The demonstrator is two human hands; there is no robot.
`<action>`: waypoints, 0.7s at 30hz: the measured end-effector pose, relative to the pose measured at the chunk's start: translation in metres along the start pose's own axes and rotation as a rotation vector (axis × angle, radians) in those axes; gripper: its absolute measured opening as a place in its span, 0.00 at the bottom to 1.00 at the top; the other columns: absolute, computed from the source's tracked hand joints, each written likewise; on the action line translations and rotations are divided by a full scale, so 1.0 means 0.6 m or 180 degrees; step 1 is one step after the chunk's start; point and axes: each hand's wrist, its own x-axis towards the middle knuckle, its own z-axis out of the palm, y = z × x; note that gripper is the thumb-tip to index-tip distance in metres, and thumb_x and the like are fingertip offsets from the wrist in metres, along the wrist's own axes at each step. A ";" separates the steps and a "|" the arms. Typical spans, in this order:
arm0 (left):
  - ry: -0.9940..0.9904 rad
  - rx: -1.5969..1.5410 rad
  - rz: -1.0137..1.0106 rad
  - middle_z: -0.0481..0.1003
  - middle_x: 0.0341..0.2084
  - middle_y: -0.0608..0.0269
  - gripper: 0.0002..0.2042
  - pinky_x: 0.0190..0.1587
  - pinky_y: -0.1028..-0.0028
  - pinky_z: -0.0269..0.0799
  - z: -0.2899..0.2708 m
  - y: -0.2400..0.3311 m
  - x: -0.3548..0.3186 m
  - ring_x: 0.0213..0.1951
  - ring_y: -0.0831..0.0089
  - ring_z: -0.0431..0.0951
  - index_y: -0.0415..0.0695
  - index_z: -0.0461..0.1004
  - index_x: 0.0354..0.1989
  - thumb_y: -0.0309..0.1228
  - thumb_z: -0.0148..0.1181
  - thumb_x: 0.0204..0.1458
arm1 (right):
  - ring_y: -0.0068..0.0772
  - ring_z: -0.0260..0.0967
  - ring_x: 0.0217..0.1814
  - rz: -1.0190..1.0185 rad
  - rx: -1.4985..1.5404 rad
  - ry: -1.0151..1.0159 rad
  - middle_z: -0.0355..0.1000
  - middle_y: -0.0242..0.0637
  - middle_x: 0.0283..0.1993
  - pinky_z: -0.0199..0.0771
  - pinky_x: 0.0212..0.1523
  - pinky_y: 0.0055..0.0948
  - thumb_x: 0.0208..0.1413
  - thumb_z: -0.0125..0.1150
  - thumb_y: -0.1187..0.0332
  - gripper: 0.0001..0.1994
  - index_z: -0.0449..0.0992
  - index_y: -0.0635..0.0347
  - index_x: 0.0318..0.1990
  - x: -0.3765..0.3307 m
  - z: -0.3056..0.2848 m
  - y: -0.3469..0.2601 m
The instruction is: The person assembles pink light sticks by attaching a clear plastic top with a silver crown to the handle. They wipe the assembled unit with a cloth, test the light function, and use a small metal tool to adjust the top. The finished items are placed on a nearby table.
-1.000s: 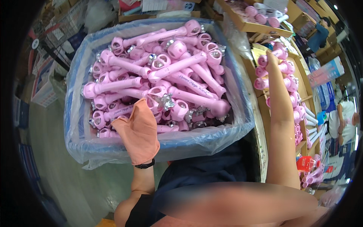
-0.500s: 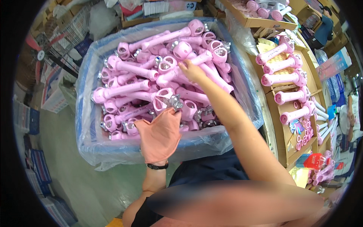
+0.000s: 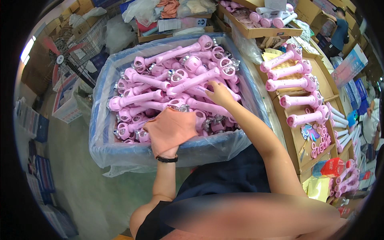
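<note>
A heap of pink toy wands [image 3: 150,78], with clear round heads and silvery tips, fills a blue bin [image 3: 120,154] lined with clear plastic. My left hand [image 3: 170,150] is at the bin's near side, gripping an orange cloth [image 3: 171,127] that covers its fingers. A silvery wand tip [image 3: 184,108] shows at the cloth's upper edge; whether the hand also holds that wand is hidden. Over the heap's right half, my right hand [image 3: 220,94] is open, thumb and fingers apart. It is just below a slanting pink wand [image 3: 196,83]; contact with the wands underneath is unclear.
Right of the bin, a cardboard tray [image 3: 276,94] holds a row of pink wands and small pink rings. Another carton [image 3: 256,32] with wand parts is beyond. A red-labelled bottle [image 3: 330,168] stands at the right. A fan [image 3: 60,60] is at far left, a person [image 3: 338,32] far right.
My right hand has come off the slanting wand, moving nearer to me with its fingers spread. The orange cloth now covers most of the wand head beside my left hand. The view has shifted.
</note>
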 end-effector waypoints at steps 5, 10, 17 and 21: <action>0.0486 -0.0346 0.0192 0.74 0.46 0.59 0.23 0.44 0.67 0.71 -0.021 -0.019 0.055 0.46 0.74 0.74 0.39 0.69 0.49 0.31 0.68 0.44 | 0.57 0.72 0.53 -0.0052 -0.0007 -0.0410 0.73 0.60 0.51 0.71 0.54 0.47 0.57 0.59 0.53 0.30 0.64 0.55 0.64 0.041 0.053 -0.013; -0.1119 0.4030 0.0072 0.72 0.47 0.66 0.15 0.58 0.65 0.63 -0.028 0.025 0.068 0.52 0.71 0.71 0.42 0.67 0.50 0.37 0.52 0.60 | 0.58 0.72 0.55 0.0696 0.0519 -0.0931 0.74 0.57 0.52 0.68 0.56 0.50 0.60 0.52 0.48 0.31 0.60 0.54 0.66 0.111 0.110 -0.045; -0.1362 0.3253 -0.0319 0.74 0.37 0.66 0.14 0.54 0.64 0.64 -0.022 0.041 0.050 0.43 0.67 0.74 0.44 0.72 0.41 0.42 0.57 0.57 | 0.54 0.74 0.54 0.1309 0.1312 -0.0166 0.77 0.55 0.47 0.68 0.57 0.44 0.56 0.55 0.41 0.28 0.76 0.55 0.51 0.120 0.112 -0.057; -0.1495 0.3193 -0.0230 0.76 0.31 0.65 0.14 0.52 0.63 0.66 -0.002 0.096 0.062 0.38 0.65 0.75 0.46 0.75 0.35 0.45 0.60 0.54 | 0.30 0.75 0.38 0.1105 0.3025 0.0223 0.73 0.41 0.37 0.75 0.37 0.28 0.54 0.67 0.58 0.22 0.70 0.60 0.50 0.032 0.010 -0.087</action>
